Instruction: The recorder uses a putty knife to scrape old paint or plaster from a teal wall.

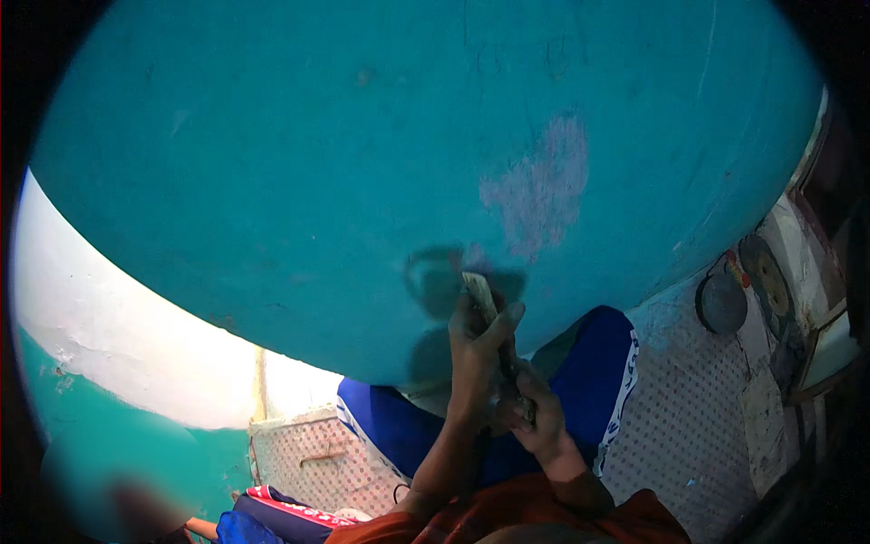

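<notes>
Before me rises a teal painted wall (306,170), its edges curved by the lens. A pale lilac patch (544,190) shows where the teal coat is absent. My left hand (479,333) grips a narrow, worn hand tool (481,292) near its pale upper end, with the thumb along it. Lower down, my right hand (540,408) is closed around the same tool. Its tip is at a smaller lilac spot (477,257); whether it touches the wall I cannot tell. What kind of tool it is stays unclear, as the fingers hide much of it.
My knees in blue trousers (591,374) are bent close to the wall. Dotted floor tiles (673,408) extend to the right, near a round dark pan (720,304). A thin rod (323,457) lies at left. Another person's leg in navy trousers (285,506) is at lower left.
</notes>
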Demonstrator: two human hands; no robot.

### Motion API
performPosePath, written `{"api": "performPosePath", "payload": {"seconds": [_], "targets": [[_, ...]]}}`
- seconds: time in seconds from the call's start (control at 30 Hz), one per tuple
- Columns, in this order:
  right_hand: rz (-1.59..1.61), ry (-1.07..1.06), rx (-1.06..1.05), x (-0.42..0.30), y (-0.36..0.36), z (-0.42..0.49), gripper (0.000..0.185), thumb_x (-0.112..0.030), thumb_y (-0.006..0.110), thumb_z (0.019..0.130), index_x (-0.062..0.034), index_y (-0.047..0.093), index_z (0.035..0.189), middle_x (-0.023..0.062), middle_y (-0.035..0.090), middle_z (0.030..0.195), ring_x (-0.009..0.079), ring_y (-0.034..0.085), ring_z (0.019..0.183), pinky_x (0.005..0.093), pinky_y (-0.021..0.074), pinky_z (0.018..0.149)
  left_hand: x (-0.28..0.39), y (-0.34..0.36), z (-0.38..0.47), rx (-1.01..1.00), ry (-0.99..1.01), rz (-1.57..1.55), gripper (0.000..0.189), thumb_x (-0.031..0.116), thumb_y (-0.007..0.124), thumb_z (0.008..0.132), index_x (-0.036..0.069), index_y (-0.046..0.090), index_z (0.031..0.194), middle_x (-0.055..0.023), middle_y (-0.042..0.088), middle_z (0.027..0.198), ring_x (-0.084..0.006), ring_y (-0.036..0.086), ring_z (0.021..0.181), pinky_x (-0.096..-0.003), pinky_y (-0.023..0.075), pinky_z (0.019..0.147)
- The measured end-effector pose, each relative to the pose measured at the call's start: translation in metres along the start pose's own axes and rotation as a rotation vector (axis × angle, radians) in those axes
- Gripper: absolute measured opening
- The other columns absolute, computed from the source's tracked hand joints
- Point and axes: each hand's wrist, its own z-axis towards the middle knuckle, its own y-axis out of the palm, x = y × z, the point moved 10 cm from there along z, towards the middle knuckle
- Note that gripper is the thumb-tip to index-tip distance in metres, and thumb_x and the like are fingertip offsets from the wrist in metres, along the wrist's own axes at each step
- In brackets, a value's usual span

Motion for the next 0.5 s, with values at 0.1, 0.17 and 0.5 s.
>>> {"api": "performPosePath", "payload": {"seconds": [0.1,0.17,0.5], "targets": [[-0.087,-0.014,0.095,0.002,-0.013,-0.001,0.038,-0.029,0.052,0.092,-0.0034,0.045,0.119,-0.0004,0.045,0.057,0.0079,0.037,0.037,0.0213,0.03,0.039,-0.001,-0.001,-0.001,-0.026,-0.02,-0.007,0.023,0.012,0.064,0.081,0.003,0.047,0.093,0.0012,0.045,0.063,-0.0054,0.041,0.048,-0.0197,0.0316,0.042],[-0.052,0.0,0.11,0.003,-0.01,-0.003,0.037,-0.026,0.051,0.092,-0.0011,0.047,0.119,-0.0001,0.046,0.057,0.0076,0.037,0.038,0.0211,0.0288,0.038,-0.002,0.0,-0.002,-0.034,-0.04,0.01,0.022,0.012,0.063,0.081,0.003,0.047,0.094,0.0005,0.045,0.064,-0.0057,0.042,0.05,-0.0199,0.0321,0.043],[-0.65,-0.335,0.288,-0.048,0.01,-0.027,0.029,-0.008,0.061,0.084,0.0012,0.056,0.111,0.0,0.054,0.062,0.0039,0.042,0.04,0.0197,0.0278,0.035,-0.015,-0.004,0.0,-0.037,0.008,-0.208,0.045,0.041,0.036,0.091,0.0,0.053,0.097,-0.0069,0.052,0.067,-0.0142,0.047,0.051,-0.0264,0.0373,0.048]]}}
